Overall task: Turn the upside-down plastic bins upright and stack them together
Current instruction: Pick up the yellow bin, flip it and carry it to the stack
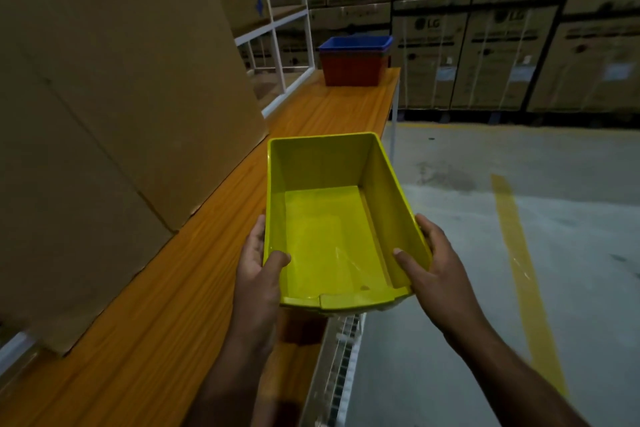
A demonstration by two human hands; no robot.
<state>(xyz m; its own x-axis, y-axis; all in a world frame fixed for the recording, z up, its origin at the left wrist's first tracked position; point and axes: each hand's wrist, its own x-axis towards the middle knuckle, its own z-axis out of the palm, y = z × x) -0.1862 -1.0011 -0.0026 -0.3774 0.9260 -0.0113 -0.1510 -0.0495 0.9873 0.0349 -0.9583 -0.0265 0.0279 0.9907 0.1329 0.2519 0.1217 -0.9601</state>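
Note:
A yellow plastic bin (329, 218) is upright with its opening facing up, held above the right edge of the wooden shelf top (194, 288). My left hand (261, 263) grips its near left wall, thumb inside the rim. My right hand (427, 263) grips its near right wall, thumb inside as well. The bin is empty. At the far end of the shelf top stands an upright stack: a blue bin (355, 44) nested in a red-brown bin (353, 69).
Large cardboard boxes (114, 107) line the left side of the shelf top. A white metal rack (280, 21) stands behind them. To the right lies a concrete floor with a yellow line (519, 253), and stacked cartons (502, 45) form a wall at the back.

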